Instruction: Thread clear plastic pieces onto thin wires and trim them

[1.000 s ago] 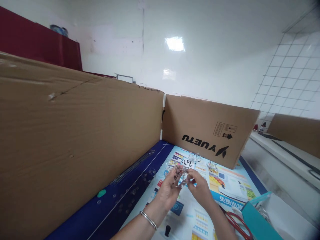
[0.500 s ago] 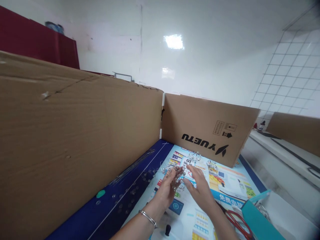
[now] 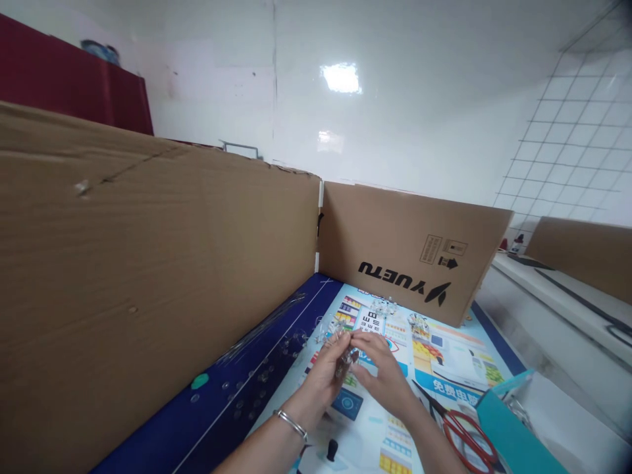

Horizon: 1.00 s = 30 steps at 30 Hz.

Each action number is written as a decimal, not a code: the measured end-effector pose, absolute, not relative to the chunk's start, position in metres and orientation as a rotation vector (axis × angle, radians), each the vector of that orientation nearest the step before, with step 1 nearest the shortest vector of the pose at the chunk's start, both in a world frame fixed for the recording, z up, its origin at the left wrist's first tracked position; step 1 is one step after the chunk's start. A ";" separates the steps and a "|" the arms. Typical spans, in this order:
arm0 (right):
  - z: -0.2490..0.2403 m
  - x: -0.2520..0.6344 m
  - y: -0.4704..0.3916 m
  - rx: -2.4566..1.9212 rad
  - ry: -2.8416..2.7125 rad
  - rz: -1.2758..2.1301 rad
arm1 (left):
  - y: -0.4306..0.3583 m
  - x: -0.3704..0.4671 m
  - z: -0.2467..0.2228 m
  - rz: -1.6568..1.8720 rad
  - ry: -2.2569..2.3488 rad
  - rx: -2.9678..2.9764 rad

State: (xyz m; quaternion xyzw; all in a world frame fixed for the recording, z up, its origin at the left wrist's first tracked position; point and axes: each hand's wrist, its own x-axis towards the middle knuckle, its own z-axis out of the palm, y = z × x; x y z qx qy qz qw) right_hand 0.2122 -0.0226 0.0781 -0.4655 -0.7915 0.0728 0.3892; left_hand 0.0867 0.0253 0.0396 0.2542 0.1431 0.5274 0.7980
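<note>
From the view's centre, "YUETU" (image 3: 392, 279) stands upside down at 4 o'clock on the cardboard (image 3: 375, 227); an arrow (image 3: 449, 263) nearer 3 points right. On the mat (image 3: 365, 438), an eye chart (image 3: 371, 322) shows E signs towards 5; "免费电" (image 3: 451, 390) reads between 4 and 5.

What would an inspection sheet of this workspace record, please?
Surface: printed mat over dark-blue cover.
Job's things: clear pieces at the hands; clear clusters on the mat.
Clutter: red-handled scissors beside the teal-sided box.
Grippers: left hand holds clear pieces; right hand close by, grip unclear.
Cables: dark strip at right, possibly a cable.
Surroundings: cardboard panels, white wall beyond.
</note>
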 end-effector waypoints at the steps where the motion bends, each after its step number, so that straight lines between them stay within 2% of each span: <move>1: 0.074 0.216 -0.020 -1.192 -1.945 0.200 | 0.028 0.085 0.040 1.146 0.315 0.536; 4: 0.062 0.225 -0.013 -1.268 -1.803 0.211 | 0.036 0.080 0.041 1.182 0.331 0.501; 11: 0.042 0.210 -0.012 -1.280 -1.846 0.249 | 0.045 0.078 0.046 1.206 0.322 0.383; 22: 0.016 0.194 -0.010 -1.123 -1.747 0.074 | 0.039 0.084 0.045 1.078 0.339 0.303; 30: 0.010 0.182 -0.017 -1.129 -1.460 0.336 | 0.036 0.091 0.033 1.075 0.375 0.324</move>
